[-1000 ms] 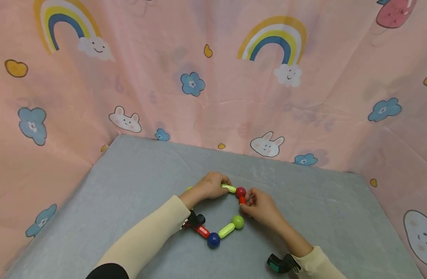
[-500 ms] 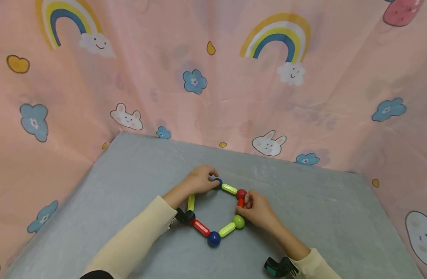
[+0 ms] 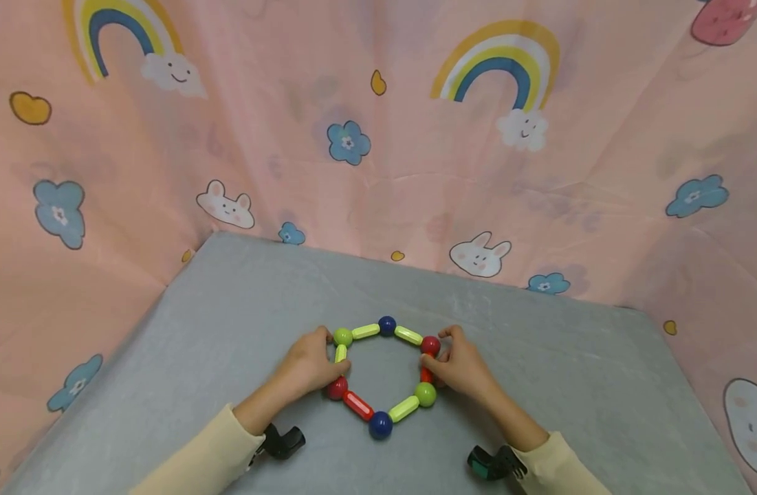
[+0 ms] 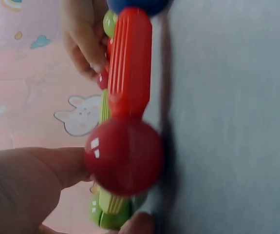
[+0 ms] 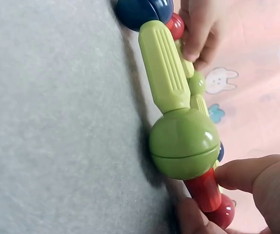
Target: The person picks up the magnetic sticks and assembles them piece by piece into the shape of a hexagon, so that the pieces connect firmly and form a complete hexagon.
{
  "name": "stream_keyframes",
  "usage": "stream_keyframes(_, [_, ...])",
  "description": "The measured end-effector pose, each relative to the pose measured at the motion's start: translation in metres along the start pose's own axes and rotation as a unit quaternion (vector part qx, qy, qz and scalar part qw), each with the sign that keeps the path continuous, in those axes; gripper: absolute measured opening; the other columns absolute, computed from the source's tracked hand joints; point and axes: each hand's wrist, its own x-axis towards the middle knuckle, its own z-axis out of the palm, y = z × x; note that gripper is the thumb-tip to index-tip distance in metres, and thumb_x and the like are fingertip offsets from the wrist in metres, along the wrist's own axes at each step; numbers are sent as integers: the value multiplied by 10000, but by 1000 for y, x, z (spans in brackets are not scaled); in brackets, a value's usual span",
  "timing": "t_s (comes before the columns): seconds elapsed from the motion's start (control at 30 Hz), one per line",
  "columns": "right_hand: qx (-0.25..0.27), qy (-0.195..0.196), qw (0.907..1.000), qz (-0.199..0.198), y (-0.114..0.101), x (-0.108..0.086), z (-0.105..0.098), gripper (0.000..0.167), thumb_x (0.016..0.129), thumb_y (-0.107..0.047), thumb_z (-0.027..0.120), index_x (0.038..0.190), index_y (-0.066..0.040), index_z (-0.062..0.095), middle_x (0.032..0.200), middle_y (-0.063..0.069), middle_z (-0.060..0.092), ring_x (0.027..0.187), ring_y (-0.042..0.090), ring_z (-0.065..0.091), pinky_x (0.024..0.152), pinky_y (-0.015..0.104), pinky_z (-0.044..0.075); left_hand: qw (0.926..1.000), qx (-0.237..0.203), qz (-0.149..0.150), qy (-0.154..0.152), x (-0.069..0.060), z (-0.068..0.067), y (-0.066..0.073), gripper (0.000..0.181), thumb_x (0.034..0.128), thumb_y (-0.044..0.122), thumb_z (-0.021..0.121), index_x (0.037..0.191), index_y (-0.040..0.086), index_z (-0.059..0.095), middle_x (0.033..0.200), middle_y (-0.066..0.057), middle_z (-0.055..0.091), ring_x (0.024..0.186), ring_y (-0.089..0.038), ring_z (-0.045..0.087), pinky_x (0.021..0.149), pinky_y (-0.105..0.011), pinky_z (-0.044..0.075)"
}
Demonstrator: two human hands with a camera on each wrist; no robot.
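Note:
Balls and short ribbed sticks form a closed six-sided ring lying on the grey cloth. At its left side, my left hand (image 3: 306, 361) holds the yellow-green stick (image 3: 341, 353) between a green ball (image 3: 343, 337) and a red ball (image 4: 125, 156). Opposite, my right hand (image 3: 465, 361) pinches a red stick (image 5: 204, 190) with thumb and fingers; it joins another red ball (image 3: 430, 345) to a green ball (image 5: 184, 144). Blue balls mark the far corner, a blue ball (image 3: 387, 325), and the near corner, a blue ball (image 3: 381, 425). Fingers partly hide both held sticks.
Grey cloth (image 3: 260, 295) covers the table around the ring. A pink curtain (image 3: 279, 82) printed with rainbows and rabbits rises behind and at both sides. A black wrist device (image 3: 282, 441) sits on the left arm, with a similar black device (image 3: 496, 462) on the right.
My left hand has left the far blue ball and moved left and nearer, to the ring's left stick. My right hand stays at the red stick, its fingers slightly shifted.

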Motion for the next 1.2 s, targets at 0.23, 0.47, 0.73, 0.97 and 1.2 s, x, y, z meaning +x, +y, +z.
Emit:
stream_keyframes(0.23, [-104, -103, 9998, -100, 4, 6, -1, 449, 829, -202, 729, 1171, -44, 485, 631, 42, 562, 468, 143, 538, 499, 281, 472, 9993, -341, -122, -81, 10, 8, 4, 426, 769, 180, 733, 1076, -49, 548, 734, -57, 538, 608, -152, 517, 496, -251, 398])
stream_keyframes(0.47, [-301, 44, 9992, 266, 3, 4, -6, 455, 794, -221, 755, 1124, -39, 500, 609, 45, 581, 463, 147, 538, 505, 283, 450, 9987, -495, 74, 41, 40, 10, 9, 439, 806, 182, 713, 1160, -33, 567, 786, -38, 558, 662, -131, 512, 533, -231, 398])
stream_keyframes(0.73, [-221, 129, 9981, 566, 7, 8, -12, 475, 782, -205, 749, 1132, -10, 493, 680, 68, 629, 496, 141, 574, 521, 279, 490, 9977, -591, 341, 10, 62, 16, 16, 453, 814, 196, 740, 1185, -7, 577, 777, -26, 568, 681, -128, 523, 553, -224, 414])
stream_keyframes(0.97, [-314, 244, 9960, 796, 5, 12, -17, 482, 773, -228, 765, 1096, 3, 493, 795, 113, 639, 513, 145, 600, 529, 269, 513, 9963, -665, 542, -75, 79, 17, 18, 466, 807, 208, 766, 1192, 10, 594, 822, -22, 580, 709, -130, 525, 584, -224, 420])
stream_keyframes(1.2, [-698, 288, 9936, 834, -1, 14, -18, 464, 769, -263, 775, 1022, 9, 497, 795, 119, 610, 530, 156, 574, 506, 252, 474, 9955, -562, 758, -101, 89, 16, 18, 485, 814, 215, 763, 1223, 21, 589, 939, -62, 649, 819, -157, 582, 707, -277, 483])
